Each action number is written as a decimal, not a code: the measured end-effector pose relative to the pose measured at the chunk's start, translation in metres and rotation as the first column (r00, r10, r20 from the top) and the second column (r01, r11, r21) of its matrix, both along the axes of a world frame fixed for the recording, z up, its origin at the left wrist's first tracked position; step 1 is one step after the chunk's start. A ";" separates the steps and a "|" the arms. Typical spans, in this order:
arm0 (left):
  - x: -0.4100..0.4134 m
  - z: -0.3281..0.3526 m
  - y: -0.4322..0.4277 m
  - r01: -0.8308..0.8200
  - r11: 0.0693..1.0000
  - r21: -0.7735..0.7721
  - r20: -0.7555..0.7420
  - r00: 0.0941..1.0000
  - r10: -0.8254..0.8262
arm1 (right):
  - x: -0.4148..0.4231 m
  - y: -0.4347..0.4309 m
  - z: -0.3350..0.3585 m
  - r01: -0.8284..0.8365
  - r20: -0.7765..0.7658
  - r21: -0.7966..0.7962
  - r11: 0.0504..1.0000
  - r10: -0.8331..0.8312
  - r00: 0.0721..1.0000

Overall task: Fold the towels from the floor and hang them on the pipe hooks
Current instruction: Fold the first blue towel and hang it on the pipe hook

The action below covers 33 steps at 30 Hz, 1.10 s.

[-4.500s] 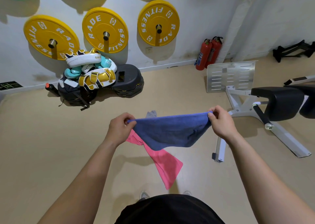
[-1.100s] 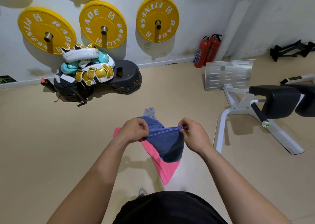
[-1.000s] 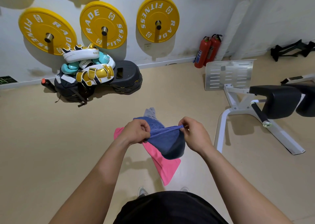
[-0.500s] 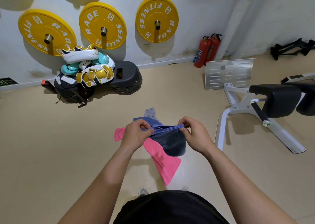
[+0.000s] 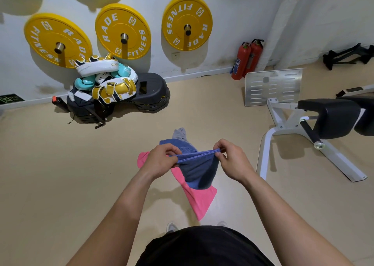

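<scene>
Where the blue terry towel (image 5: 199,171) was stretched wide seconds ago, the left hand (image 5: 162,160) and right hand (image 5: 230,160) have drawn close, each grip pinching its doubled top edge. It hangs halved above the pink towel (image 5: 202,201) on the beige floor (image 5: 81,185); the hooks come later.

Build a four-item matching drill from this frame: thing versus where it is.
Things:
1. blue towel
2. pink towel
3. yellow weight plates
4. fire extinguishers

Places:
A. standing on the floor against the wall
B. pinched between the left hand and the right hand
C. mounted on the wall
D. lying on the floor

Pairs: 1-B, 2-D, 3-C, 4-A
</scene>
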<state>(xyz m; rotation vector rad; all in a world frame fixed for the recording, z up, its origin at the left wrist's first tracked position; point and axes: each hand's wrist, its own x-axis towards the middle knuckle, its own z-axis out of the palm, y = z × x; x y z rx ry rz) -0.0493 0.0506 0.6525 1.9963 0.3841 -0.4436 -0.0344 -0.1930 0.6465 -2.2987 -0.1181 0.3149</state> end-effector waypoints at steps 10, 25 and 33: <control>0.000 0.007 -0.013 0.021 0.986 0.166 0.311 0.948 -0.072 | 0.011 -0.003 0.019 0.085 -0.038 0.103 0.991 -0.082 0.996; 0.016 0.028 -0.039 0.087 0.995 -0.043 0.377 0.924 -0.065 | 0.025 -0.003 0.058 -0.266 -0.133 -0.089 0.960 0.253 0.958; 0.013 0.034 -0.033 0.061 0.972 -0.229 0.375 0.927 0.030 | 0.040 0.021 0.088 -0.449 0.084 -0.093 0.889 0.456 0.886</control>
